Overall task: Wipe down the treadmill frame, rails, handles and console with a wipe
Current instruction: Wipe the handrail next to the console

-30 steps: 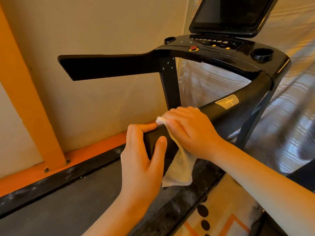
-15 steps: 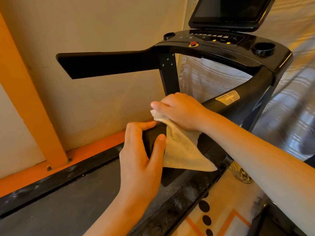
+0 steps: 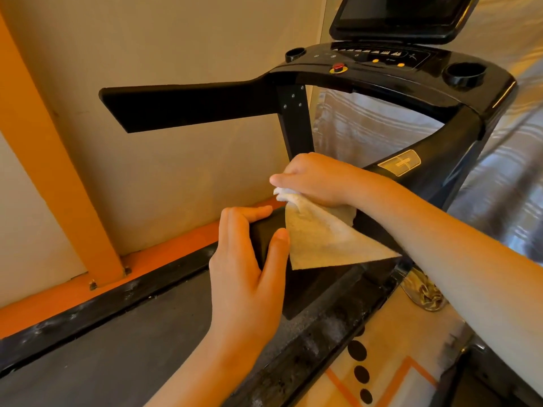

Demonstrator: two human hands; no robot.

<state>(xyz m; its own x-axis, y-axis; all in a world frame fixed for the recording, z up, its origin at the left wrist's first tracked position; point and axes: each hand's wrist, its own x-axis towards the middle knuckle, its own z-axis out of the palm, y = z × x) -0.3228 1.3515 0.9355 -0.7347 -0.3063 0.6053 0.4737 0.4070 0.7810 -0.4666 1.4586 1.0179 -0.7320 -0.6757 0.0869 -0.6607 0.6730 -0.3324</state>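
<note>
A black treadmill fills the view, its console (image 3: 382,61) with a dark screen at the top right. The right handle (image 3: 440,160) slopes down toward me. My left hand (image 3: 249,268) grips the near end of that handle, fingers over the top and thumb on the side. Just above the handle my right hand (image 3: 320,180) holds a white wipe (image 3: 320,242), bunched at the top. The wipe hangs down in a loose triangle over the handle's side. The left handle (image 3: 188,105) juts out toward the wall.
The dusty running belt (image 3: 102,353) and its side rails lie below. An orange beam (image 3: 53,160) leans against the beige wall on the left. A curtain (image 3: 505,177) hangs at the right, and a patterned floor mat (image 3: 390,362) lies beside the treadmill.
My right hand lifted off the handle with the wipe, which now hangs unfolded instead of being pressed flat. My left hand kept its grip on the handle end.
</note>
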